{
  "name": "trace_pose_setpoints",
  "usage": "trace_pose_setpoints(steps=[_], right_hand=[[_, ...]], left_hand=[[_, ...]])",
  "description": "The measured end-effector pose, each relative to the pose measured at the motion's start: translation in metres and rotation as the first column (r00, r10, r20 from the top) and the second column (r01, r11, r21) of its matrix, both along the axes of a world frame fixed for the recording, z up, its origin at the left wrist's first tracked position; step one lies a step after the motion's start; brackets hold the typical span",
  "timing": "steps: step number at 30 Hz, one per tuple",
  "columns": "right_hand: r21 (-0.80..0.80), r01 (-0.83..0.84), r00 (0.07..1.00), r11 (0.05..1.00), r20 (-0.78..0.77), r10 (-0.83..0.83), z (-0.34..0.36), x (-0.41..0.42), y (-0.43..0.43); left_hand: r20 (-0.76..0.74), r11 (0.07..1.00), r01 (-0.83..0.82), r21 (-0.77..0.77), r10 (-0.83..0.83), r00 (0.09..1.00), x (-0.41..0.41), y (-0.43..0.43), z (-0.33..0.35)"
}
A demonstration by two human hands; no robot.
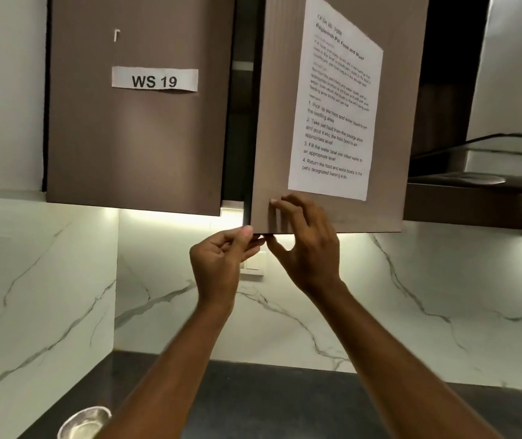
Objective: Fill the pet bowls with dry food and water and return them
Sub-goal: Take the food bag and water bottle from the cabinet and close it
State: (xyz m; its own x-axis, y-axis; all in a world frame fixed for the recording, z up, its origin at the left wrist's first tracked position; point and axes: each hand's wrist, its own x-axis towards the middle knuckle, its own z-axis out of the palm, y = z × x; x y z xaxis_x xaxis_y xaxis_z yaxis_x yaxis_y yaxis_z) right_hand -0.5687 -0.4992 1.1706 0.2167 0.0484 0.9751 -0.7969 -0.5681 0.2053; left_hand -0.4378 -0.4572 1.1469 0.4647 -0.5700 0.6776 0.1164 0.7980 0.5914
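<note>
Both hands are raised to the brown upper cabinet. The right cabinet door [405, 128] stands partly swung out, with a dark gap beside it. My right hand [307, 245] grips that door's lower left corner, fingers on its front face and thumb under the bottom edge. My left hand [221, 258] pinches the same bottom edge from below, just left of the right hand. A steel pet bowl [84, 421] sits on the dark counter [285, 403] at the bottom left, partly hidden by my left forearm. The cabinet's inside is too dark to see.
The left cabinet door [139, 147] is closed and bears a "WS 19" label [155, 79]. A printed task sheet [335, 99] is taped to the right door. A range hood [481, 172] juts out at the right. A white wall switch [253, 266] sits on the marble backsplash [411, 312].
</note>
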Motion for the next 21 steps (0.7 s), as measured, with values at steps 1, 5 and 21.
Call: trace_pose_setpoints(steps=[1, 5, 21], right_hand=[[-0.003, -0.031, 0.999, 1.000, 0.031, 0.031, -0.003, -0.008, 0.011], [-0.035, -0.146, 0.978, 0.989, 0.145, 0.149, -0.012, -0.047, 0.060], [-0.053, -0.176, 0.757, 0.983, 0.631, 0.170, -0.018, -0.203, 0.157]], left_hand=[[0.041, 0.999, -0.030, -0.037, 0.031, 0.999, -0.008, 0.012, -0.001], [0.240, 0.958, -0.134, -0.255, 0.197, 0.951, -0.046, 0.050, -0.003], [0.597, 0.846, 0.021, -0.532, 0.357, 0.719, -0.243, 0.103, 0.031]])
